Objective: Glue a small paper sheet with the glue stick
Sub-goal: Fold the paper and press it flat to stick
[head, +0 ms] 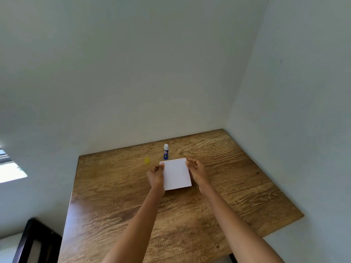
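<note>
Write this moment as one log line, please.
left hand, right hand: pinching paper sheet | glue stick: upright, uncapped | yellow cap: aside

From my remote seat I can read no text anywhere. The only printed thing I see is the label on the glue stick, which stands upright on the bench: a blue wrap with a small red-and-white patch near the top and a touch of yellow lower down. Its lettering is too small and blurred for me to make out.
</note>
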`<state>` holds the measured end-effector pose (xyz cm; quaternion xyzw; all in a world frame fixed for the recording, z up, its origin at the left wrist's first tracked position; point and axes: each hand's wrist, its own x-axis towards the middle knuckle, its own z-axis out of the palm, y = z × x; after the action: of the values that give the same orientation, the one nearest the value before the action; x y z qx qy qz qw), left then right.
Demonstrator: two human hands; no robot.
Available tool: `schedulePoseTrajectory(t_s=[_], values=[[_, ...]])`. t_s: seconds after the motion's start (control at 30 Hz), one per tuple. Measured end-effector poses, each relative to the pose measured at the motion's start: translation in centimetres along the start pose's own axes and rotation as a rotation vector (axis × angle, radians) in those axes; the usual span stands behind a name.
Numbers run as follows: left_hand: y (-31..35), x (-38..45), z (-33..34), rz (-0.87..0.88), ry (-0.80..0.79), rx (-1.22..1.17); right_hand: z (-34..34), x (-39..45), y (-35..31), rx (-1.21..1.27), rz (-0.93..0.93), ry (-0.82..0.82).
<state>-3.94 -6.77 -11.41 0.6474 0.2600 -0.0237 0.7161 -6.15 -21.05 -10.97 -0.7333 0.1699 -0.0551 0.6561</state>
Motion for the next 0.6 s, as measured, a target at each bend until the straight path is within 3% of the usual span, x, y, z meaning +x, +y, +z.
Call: schedulePoseTrajectory(t_s=[0.13,0.3,0.6], values=[[0.3,0.1,3.5,0.034,-0.039,0.066,-3.0,1.1,1.5,-0.087,0.055,-0.015],[0.2,1.6,8.2,0.113,-0.185,0.3,-6.3,5.9,1.6,-0.115,0.125,0.247],[-0.2,5.4,11.7,0.493,-0.224,0.924,-7.0,13.1,1.3,-0.52,0.074,0.253]])
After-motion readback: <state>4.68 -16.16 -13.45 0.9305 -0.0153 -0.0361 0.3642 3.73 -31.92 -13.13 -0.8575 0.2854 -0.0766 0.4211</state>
